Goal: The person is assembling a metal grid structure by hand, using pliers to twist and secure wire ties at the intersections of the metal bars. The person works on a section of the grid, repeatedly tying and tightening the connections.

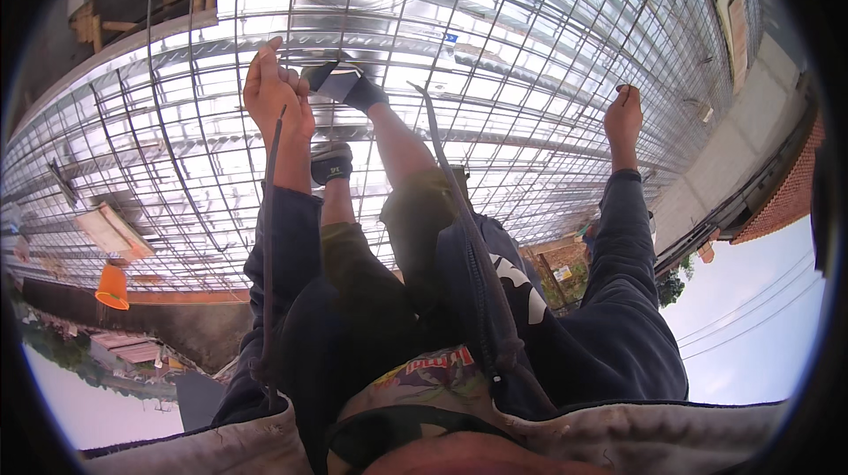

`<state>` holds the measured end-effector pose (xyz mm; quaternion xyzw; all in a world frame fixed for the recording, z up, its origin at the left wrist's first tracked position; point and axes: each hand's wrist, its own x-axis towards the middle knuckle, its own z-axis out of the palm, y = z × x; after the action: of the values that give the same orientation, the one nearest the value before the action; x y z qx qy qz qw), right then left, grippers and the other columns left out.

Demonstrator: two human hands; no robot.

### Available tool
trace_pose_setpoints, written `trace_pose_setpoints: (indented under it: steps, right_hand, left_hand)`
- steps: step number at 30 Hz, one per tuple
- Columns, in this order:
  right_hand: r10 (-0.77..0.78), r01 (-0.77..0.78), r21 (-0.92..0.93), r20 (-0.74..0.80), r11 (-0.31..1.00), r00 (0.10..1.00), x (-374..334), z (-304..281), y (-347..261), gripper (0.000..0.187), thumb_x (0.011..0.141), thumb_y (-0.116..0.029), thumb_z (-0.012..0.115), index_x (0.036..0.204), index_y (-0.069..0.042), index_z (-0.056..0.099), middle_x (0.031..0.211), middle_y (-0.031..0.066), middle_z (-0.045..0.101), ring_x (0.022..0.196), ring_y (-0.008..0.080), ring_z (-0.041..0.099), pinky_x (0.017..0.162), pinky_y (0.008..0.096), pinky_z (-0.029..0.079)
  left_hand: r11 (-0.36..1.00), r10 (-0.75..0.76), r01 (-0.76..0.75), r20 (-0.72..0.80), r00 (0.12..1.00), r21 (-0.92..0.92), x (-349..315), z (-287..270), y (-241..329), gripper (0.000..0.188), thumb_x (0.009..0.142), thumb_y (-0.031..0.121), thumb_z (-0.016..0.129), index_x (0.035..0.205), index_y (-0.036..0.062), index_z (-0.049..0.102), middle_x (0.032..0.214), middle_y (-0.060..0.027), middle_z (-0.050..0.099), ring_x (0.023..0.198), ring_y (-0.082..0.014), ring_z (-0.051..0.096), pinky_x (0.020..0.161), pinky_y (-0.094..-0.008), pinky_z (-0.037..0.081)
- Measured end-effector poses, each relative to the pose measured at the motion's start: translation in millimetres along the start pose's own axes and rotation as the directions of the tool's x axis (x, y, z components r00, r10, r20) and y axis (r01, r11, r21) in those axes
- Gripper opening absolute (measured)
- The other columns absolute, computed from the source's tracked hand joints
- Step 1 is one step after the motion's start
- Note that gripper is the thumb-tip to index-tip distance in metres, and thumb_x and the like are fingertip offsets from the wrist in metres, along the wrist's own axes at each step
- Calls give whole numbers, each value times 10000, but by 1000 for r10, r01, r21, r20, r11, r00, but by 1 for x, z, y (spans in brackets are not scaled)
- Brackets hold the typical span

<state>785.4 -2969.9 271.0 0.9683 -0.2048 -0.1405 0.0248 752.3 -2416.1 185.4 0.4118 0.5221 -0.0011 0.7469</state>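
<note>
My left hand (278, 97) is raised over a grid of thin steel bars (389, 77), fingers curled and the fingertips close together. Whatever it may hold is too small to make out. To the right, well apart from it, my right hand (624, 117) has its fingers pinched together above the same mesh. A small dark spot shows at its fingertips, but I cannot tell what it is. Both arms wear dark blue sleeves. Beneath the bars lies shiny ribbed metal sheeting (331, 11). My feet, in a dark shoe (331, 162) and another dark shoe (340, 84), are on the mesh.
Two jacket cords hang in front of me. At the left an orange bucket (112, 287) stands near a wooden board (115, 232). Timber pieces (97, 29) frame a dark opening at the far left. A grey concrete ledge (724, 139) runs along the right, beside a tiled roof (786, 188).
</note>
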Motion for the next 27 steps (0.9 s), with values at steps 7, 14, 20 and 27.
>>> trace_pose_setpoints:
  steps: [7, 14, 20, 27]
  right_hand:
    - [-203, 228, 159, -156, 961, 967, -29, -99, -132, 328, 1131, -257, 426, 1122, -34, 667, 944, 219, 730, 837, 389, 714, 746, 468, 534]
    - [-533, 286, 588, 303, 757, 790, -191, -23, -306, 188, 1075, -184, 486, 1156, -22, 535, 771, 267, 678, 655, 501, 658, 564, 592, 500]
    - [-766, 347, 744, 331, 571, 550, -329, -1, -346, 223, 1120, -213, 431, 1137, -32, 560, 883, 271, 698, 807, 508, 671, 682, 575, 500]
    - [-932, 318, 876, 339, 362, 126, -380, -29, -391, 352, 1096, -215, 544, 1394, -28, 559, 1072, 199, 711, 953, 321, 712, 868, 397, 547]
  left_hand:
    - [833, -99, -79, 288, 952, 548, -21, 112, -92, 703, 1067, 417, 548, 1568, -59, 417, 1595, -257, 469, 1522, -330, 404, 1261, -417, 260]
    - [981, -192, 179, 363, 912, 69, -120, 62, 0, 492, 1150, 350, 443, 1522, 33, 496, 1393, -172, 635, 1220, -230, 669, 940, -321, 541]
    - [991, -7, -14, -157, 988, -131, -74, -38, 97, 274, 1145, 317, 448, 1163, 84, 590, 729, 56, 375, 570, -43, 325, 513, -246, 317]
    - [930, 362, -344, -165, 917, 128, -141, -156, 186, 316, 1114, 310, 534, 1146, 24, 663, 766, 40, 525, 665, -24, 419, 557, -232, 336]
